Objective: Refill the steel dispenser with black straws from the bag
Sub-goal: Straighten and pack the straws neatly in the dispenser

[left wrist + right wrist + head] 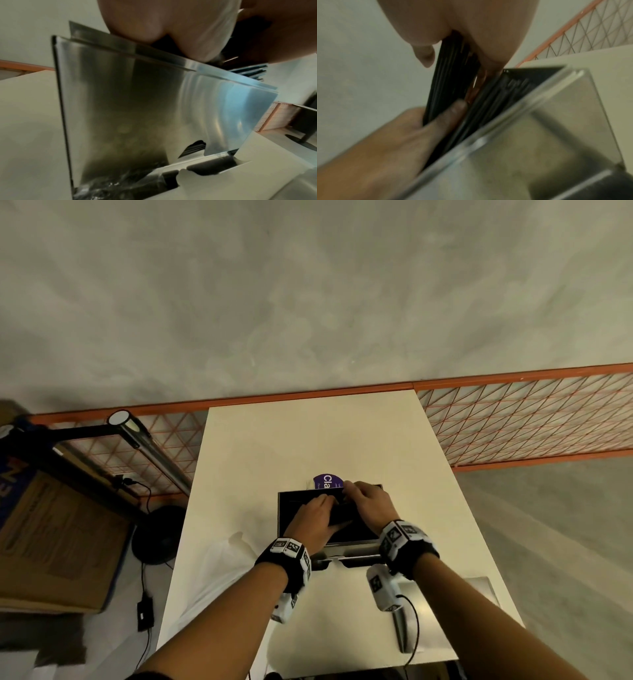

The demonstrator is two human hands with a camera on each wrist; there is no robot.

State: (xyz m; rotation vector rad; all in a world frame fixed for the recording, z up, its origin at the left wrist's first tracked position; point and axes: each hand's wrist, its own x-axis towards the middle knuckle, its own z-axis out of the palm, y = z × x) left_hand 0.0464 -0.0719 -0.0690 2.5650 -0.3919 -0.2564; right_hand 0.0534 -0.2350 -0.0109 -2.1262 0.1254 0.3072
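Note:
The steel dispenser [284, 518] stands open-topped in the middle of the white table [428, 508]. Both hands hold one bundle of black straws [339, 514] just over its opening. My left hand [317, 520] grips the bundle's left part, its thumb [452, 115] pressed on the straws [450, 81]. My right hand [368, 501] pinches the right part from above. More straws [505, 92] lie inside the dispenser [539, 135]. In the left wrist view the polished front wall [137, 101] fills the frame, and straws [195, 147] show through the lower slot.
A pack with a round purple label [328, 481] lies just behind the dispenser. Crumpled clear plastic [226, 549] sits at the table's left edge. A steel lid [452, 604] lies at the front right. Orange mesh fencing [531, 419] runs behind, cartons [58, 535] at the left.

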